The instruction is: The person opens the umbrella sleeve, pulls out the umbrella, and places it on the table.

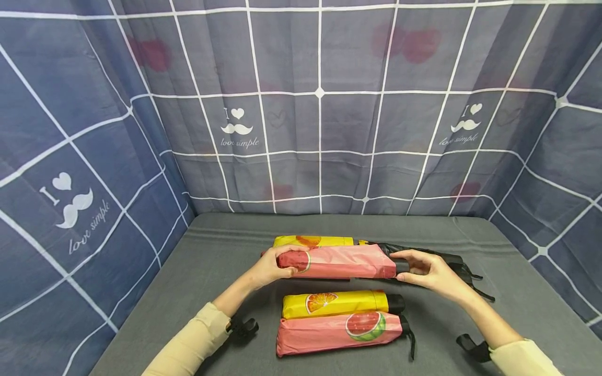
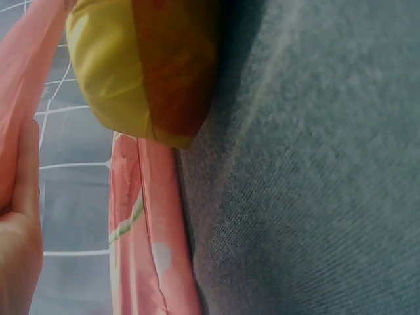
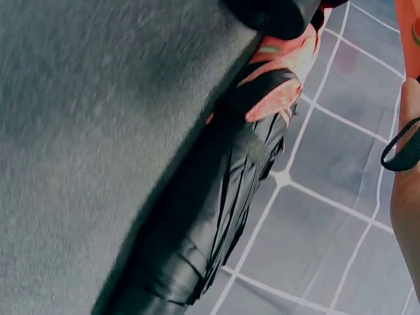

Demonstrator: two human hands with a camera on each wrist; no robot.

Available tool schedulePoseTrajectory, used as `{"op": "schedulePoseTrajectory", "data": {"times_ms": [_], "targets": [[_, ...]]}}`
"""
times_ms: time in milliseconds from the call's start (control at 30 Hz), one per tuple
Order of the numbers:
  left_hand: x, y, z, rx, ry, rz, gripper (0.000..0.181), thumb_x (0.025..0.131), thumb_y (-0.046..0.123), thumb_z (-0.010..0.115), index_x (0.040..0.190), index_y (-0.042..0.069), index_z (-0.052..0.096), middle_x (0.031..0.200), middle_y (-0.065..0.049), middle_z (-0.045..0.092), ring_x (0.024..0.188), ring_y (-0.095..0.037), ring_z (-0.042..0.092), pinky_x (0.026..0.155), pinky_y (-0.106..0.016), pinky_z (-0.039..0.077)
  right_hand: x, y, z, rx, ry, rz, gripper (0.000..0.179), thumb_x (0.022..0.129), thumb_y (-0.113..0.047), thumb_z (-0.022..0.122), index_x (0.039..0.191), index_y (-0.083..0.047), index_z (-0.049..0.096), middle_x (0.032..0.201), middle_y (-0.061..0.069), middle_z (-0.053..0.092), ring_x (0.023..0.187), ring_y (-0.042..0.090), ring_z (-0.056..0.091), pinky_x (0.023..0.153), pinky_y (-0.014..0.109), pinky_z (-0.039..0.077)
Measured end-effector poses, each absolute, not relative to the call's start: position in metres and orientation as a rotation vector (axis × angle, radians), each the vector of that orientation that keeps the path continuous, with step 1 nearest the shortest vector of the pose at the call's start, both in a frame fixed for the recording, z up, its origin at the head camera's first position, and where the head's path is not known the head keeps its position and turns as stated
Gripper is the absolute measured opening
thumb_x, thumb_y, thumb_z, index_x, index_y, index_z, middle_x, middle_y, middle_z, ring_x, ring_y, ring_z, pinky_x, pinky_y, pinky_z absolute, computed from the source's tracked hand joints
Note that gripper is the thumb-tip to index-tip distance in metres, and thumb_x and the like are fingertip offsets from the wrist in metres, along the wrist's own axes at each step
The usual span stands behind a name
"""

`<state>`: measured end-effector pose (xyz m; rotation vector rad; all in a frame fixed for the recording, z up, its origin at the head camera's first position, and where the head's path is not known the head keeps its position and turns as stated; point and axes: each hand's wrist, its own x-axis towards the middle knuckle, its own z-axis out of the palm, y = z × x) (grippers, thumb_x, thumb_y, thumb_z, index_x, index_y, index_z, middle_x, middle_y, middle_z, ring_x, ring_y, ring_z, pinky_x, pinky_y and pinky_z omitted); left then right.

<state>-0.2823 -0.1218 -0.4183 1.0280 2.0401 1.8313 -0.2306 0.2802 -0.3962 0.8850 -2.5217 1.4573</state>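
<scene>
My left hand [image 1: 274,265] grips the left end of a folded pink umbrella [image 1: 345,262] with a watermelon print. At its other end, my right hand [image 1: 435,271] pinches the black handle [image 1: 402,267]. The left wrist view shows this umbrella [image 2: 18,85] raised off the table, with my fingers along it. Behind it lie a yellow umbrella [image 1: 334,241] and a black umbrella [image 1: 449,258]. Another pink umbrella [image 2: 147,236] lies on the table, largely hidden in the head view by the held one.
Nearer the front lie a yellow umbrella [image 1: 348,303] with an orange-slice print and a pink one [image 1: 324,334], side by side. Grey cloth covers the table [image 1: 226,240]. A blue checked curtain [image 1: 301,125] surrounds the back and sides. Black straps [image 1: 244,328] hang at both wrists.
</scene>
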Motion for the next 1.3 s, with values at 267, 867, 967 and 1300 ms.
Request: {"op": "schedulePoseTrajectory", "data": {"times_ms": [267, 867, 967, 1300], "targets": [[-0.287, -0.122, -0.421, 1.032, 1.929, 1.833, 0.058, 0.084, -0.007, 0.064, 0.138, -0.002, 0.043, 0.132, -0.014, 0.047, 0.105, -0.021, 0.052, 0.085, -0.029, 0.048, -0.231, 0.276, -0.400, 0.797, -2.548, 1.418, 0.039, 0.082, -0.009, 0.074, 0.120, -0.010, 0.063, 0.091, 0.003, 0.062, 0.055, 0.006, 0.035, 0.046, 0.027, 0.032], [-0.292, -0.135, -0.423, 0.979, 1.878, 1.959, 0.052, 0.086, -0.002, 0.065, 0.135, -0.003, 0.046, 0.120, -0.012, 0.055, 0.093, -0.022, 0.059, 0.069, -0.034, 0.053, -0.224, 0.289, -0.399, 0.594, -2.468, 1.807, 0.039, 0.089, -0.002, 0.064, 0.126, 0.006, 0.053, 0.113, -0.004, 0.063, 0.095, 0.012, 0.063, 0.076, 0.026, 0.051], [-0.293, -0.137, -0.422, 0.973, 1.880, 1.964, 0.052, 0.087, -0.002, 0.063, 0.135, -0.003, 0.046, 0.125, -0.013, 0.052, 0.095, -0.023, 0.059, 0.071, -0.042, 0.054, -0.224, 0.290, -0.400, 0.562, -2.431, 1.892, 0.039, 0.090, -0.001, 0.061, 0.128, 0.005, 0.052, 0.111, -0.006, 0.063, 0.093, 0.010, 0.063, 0.077, 0.026, 0.051], [-0.294, -0.135, -0.422, 0.994, 1.894, 1.966, 0.051, 0.087, -0.006, 0.061, 0.135, -0.004, 0.045, 0.129, -0.014, 0.050, 0.098, -0.025, 0.060, 0.075, -0.050, 0.051, -0.225, 0.288, -0.393, 0.473, -2.582, 1.952, 0.045, 0.089, -0.009, 0.064, 0.129, 0.005, 0.049, 0.075, -0.006, 0.051, 0.057, 0.006, 0.040, 0.048, 0.025, 0.039]]}}
